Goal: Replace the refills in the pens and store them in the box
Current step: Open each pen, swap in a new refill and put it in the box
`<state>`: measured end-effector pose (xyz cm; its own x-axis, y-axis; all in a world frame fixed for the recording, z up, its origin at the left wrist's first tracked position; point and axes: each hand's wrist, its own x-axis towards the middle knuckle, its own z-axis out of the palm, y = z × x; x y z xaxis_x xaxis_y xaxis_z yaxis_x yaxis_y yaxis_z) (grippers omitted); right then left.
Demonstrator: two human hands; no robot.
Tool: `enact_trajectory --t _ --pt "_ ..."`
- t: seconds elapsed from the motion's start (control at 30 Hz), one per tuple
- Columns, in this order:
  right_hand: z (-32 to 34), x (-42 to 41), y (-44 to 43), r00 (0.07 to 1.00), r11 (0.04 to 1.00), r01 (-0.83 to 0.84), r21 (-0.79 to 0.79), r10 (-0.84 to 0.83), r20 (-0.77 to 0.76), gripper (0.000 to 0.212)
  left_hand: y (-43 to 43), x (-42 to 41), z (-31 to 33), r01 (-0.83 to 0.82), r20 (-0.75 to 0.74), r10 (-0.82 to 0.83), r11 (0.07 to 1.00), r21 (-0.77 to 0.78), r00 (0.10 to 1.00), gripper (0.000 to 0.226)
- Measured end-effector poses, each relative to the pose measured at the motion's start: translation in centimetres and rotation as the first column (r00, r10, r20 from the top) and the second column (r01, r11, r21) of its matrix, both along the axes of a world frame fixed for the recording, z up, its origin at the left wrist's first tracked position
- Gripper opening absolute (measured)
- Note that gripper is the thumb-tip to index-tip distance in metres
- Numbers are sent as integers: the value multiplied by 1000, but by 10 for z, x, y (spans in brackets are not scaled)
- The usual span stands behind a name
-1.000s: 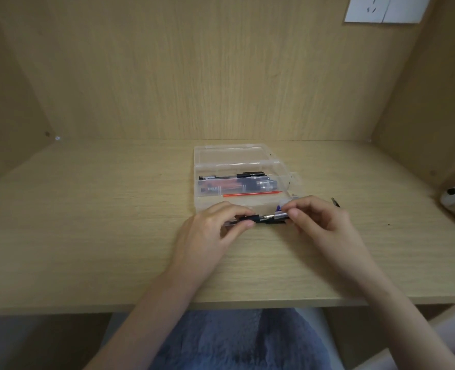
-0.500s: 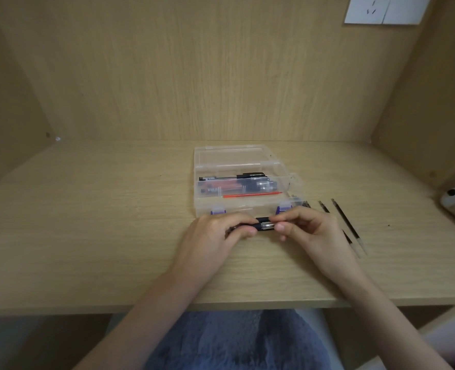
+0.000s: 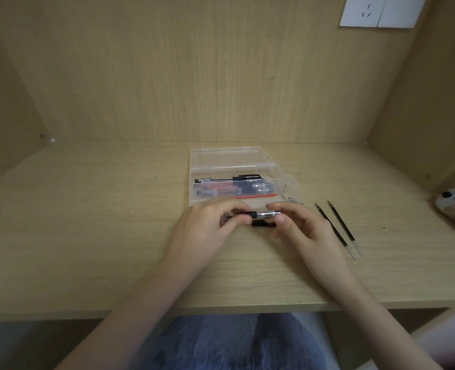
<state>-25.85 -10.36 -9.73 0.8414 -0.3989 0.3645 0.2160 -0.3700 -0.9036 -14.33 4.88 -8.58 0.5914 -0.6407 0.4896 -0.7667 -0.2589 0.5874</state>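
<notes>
- Risk one: the pen point(image 3: 261, 216) is held only by its two ends, just in front of the box point(image 3: 234, 166). If I twist off-line, I judge the clear tip piece may slip from my fingers and roll off the desk point(image 3: 87, 236).
- Risk two: two loose refills point(image 3: 338, 228) lie right of the box, close beside my right wrist. A careless sweep could scatter them.
- Left hand point(image 3: 207, 231): fingers curled round the pen's black end, in front of the box's near wall.
- Right hand point(image 3: 303, 231): thumb and fingertips pinching the clear tip end, in front of the box's right corner.
- Box: lid open, other pens point(image 3: 234, 186) inside.
</notes>
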Motion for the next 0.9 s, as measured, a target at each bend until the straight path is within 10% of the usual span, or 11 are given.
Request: enact_trajectory --t 0.57,0.9 --pt "-9 4 -6 995 984 41 -171 -56 -83 15 -58 90 24 -125 -76 140 977 173 987 13" --pt "-7 3 -5 988 982 155 -111 -157 -2 16 -12 8 13 123 180 -146 983 134 973 14"
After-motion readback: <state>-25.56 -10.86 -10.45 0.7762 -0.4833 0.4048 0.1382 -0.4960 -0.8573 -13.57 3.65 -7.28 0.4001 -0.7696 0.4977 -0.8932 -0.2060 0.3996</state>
